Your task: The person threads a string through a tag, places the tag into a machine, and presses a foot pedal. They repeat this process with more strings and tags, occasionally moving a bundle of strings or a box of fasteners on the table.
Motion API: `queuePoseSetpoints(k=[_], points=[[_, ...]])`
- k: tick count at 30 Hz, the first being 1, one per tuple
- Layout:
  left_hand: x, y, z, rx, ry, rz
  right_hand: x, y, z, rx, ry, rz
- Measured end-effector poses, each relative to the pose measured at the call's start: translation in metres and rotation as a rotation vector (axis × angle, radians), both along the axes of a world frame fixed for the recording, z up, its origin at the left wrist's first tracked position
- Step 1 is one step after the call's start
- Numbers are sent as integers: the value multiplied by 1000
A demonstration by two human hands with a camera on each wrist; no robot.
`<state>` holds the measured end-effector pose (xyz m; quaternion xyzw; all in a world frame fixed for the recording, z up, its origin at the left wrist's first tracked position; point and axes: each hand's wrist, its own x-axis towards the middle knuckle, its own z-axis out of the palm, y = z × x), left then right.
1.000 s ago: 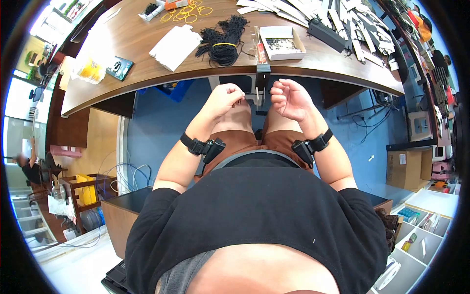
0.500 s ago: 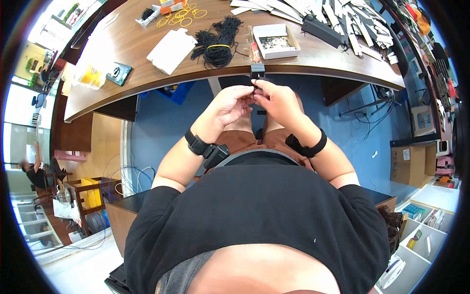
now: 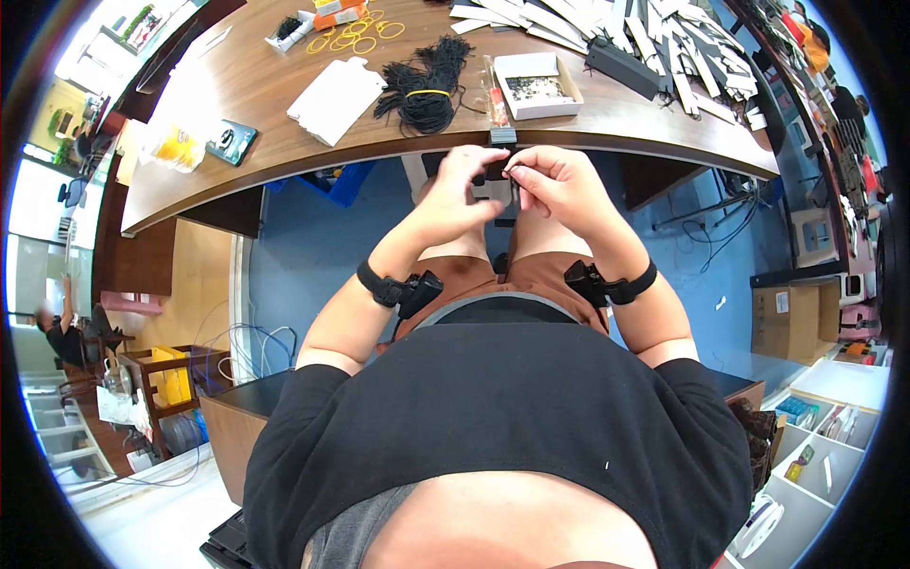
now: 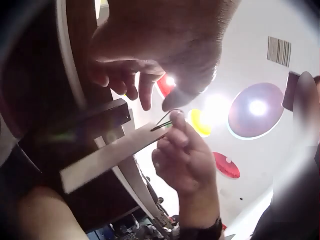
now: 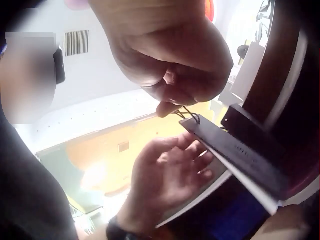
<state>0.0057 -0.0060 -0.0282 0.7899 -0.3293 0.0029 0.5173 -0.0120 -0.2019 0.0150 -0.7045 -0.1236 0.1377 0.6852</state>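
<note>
The right hand [image 3: 559,185] pinches a thin dark cord [image 5: 192,116] looped through the end of a long narrow tag [image 5: 235,150]. In the left wrist view the tag [image 4: 110,155] shows a pale face and hangs out from the right hand [image 4: 185,155]. Beside it, the left hand [image 3: 453,194] has thumb and fingers spread apart; in the right wrist view the left hand [image 5: 167,175] is behind the tag's cord end with nothing seen in its grasp. A dark block-like stack [image 4: 112,115] stands at the table edge near the tag.
On the wooden table [image 3: 265,85] lie a bundle of black cords [image 3: 425,95], white sheets [image 3: 336,100], an open white box [image 3: 538,85], yellow rings [image 3: 355,36] and a heap of black and white strips [image 3: 664,57]. A blue bin [image 3: 341,180] is below.
The hands came together around the cord, then the left hand moved slightly away and its fingers spread. The right hand now pinches the cord, with the tag hanging.
</note>
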Motion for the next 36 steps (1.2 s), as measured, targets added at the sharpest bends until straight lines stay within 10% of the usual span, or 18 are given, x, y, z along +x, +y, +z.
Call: queuePoseSetpoints(k=[6,8,11,16,22,26,30,36], points=[[1,-10,-28,-294,532,-275,6,-7,7,200,-1,-5],[-2,-10,-28,-409,725,-261,12,-13,1,-57,-389,-265],[-9,-6,-9,-479,797,-204,15,-22,7,366,-204,-415],[-2,7,12,34,19,-21,21,-34,-16,710,82,-128],[-14,5,18,200,-114,-44,1,-7,-13,-516,-259,133],[-16,14,34,56,-79,43,16,-14,3,-603,-240,261],[14,57,47,189,-535,514,78,-60,12,-336,-69,-67],[56,116,27,606,-480,1103,163,-84,66,-155,-348,-628]])
